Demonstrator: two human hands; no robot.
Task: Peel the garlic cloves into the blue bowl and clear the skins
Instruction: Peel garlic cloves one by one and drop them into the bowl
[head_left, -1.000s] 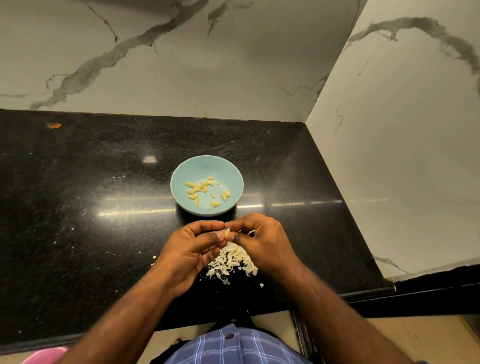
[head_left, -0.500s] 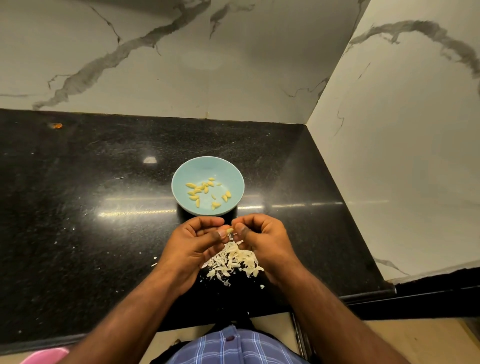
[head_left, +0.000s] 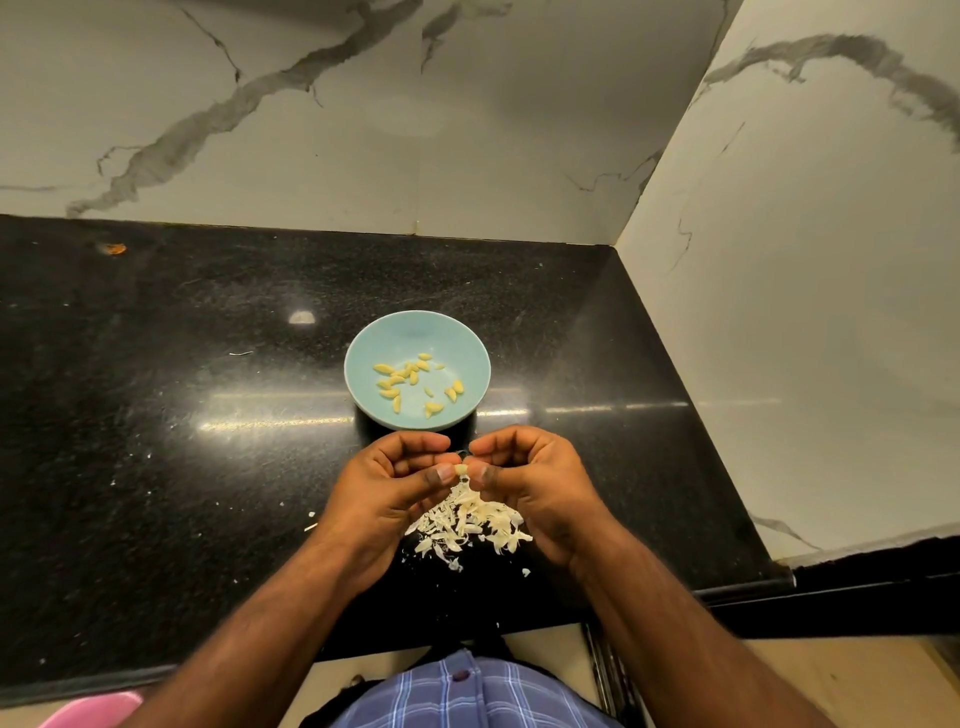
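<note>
Both hands — left (head_left: 384, 493), right (head_left: 530, 486) — pinch one garlic clove (head_left: 460, 470) just short of the blue bowl (head_left: 363, 358).

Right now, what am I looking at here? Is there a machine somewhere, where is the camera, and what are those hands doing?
There is no machine here: a person works with two bare hands. The single camera sits on the person's head and looks forward and down, so the arms reach in from the bottom of the picture.

The surface is a black stone counter in a corner of marble walls. On it stands a blue bowl with peeled garlic cloves inside. Nearer the person lies a pile of pale garlic skins, with a few stray flakes around it.

The left hand and right hand meet just above that pile. Together they pinch one small garlic clove between their fingertips, apparently peeling it.
</note>
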